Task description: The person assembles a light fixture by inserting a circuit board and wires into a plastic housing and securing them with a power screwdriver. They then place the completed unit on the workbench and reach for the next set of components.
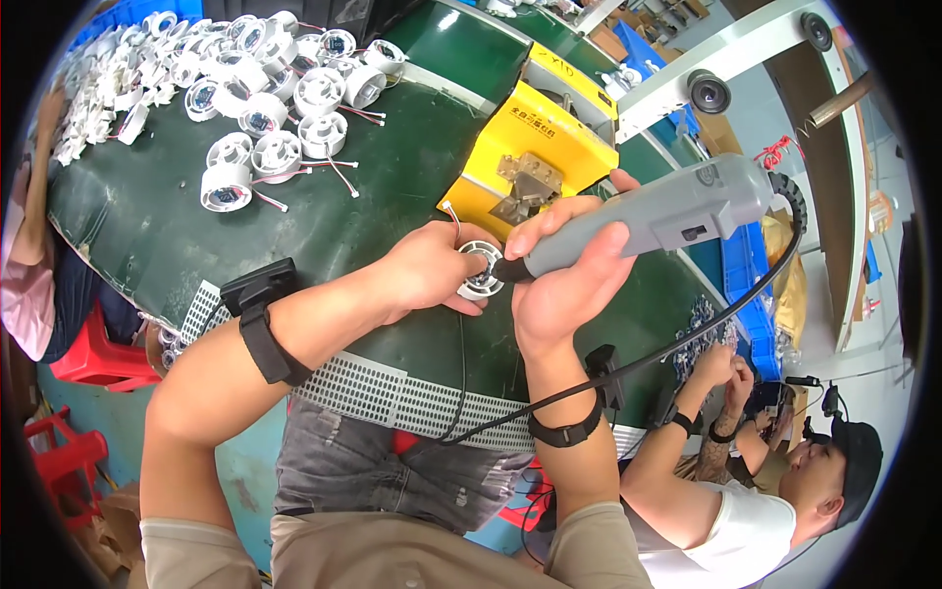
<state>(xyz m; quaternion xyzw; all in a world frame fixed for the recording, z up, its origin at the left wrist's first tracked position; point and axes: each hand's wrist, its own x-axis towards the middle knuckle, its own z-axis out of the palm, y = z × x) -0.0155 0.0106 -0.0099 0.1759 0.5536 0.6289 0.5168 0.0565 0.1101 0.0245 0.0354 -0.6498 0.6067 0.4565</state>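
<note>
My left hand [430,267] grips a small white round plastic housing [482,290] at the middle of the table, with thin wires coming out of its far side. In my right hand [569,290] lies a thick grey electric screwdriver [677,211], held tilted, its fingers wrapped round the body. The screwdriver's black nose [510,270] points into the housing and seems to touch it, though the bit is hidden. Just beyond my hands stands a yellow screw feeder [500,147] with a metal block on its near face.
Several similar white housings [321,91] with wires lie at the far left, beside a heap of small white parts [108,93]. A black cable [726,312] loops from the screwdriver across my right forearm. Blue bins [743,285] and a co-worker [726,520] are on the right.
</note>
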